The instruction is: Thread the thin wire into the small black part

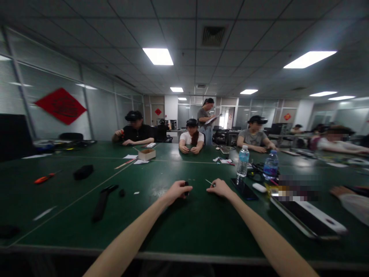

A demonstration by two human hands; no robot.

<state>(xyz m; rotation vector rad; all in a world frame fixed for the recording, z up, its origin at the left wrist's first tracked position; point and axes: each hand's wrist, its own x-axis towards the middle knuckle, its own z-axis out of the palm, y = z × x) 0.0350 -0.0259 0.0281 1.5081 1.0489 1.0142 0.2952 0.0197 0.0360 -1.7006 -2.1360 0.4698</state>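
Over the green table, my left hand is closed, with a small black object pinched between thumb and fingers; its kind cannot be made out. To its right, my right hand is also closed, around a thin tool with a slim metal shaft. That shaft points up and left, and the fingers hide the tool's other end. A gap of bare table separates the two hands. Left of my left hand lie a tiny black piece, a white scrap and a black strap-like thing.
An orange-handled screwdriver and a black block lie at left. An open box stands farther back. Right are a phone, a white case, two water bottles and a long white device. People sit opposite.
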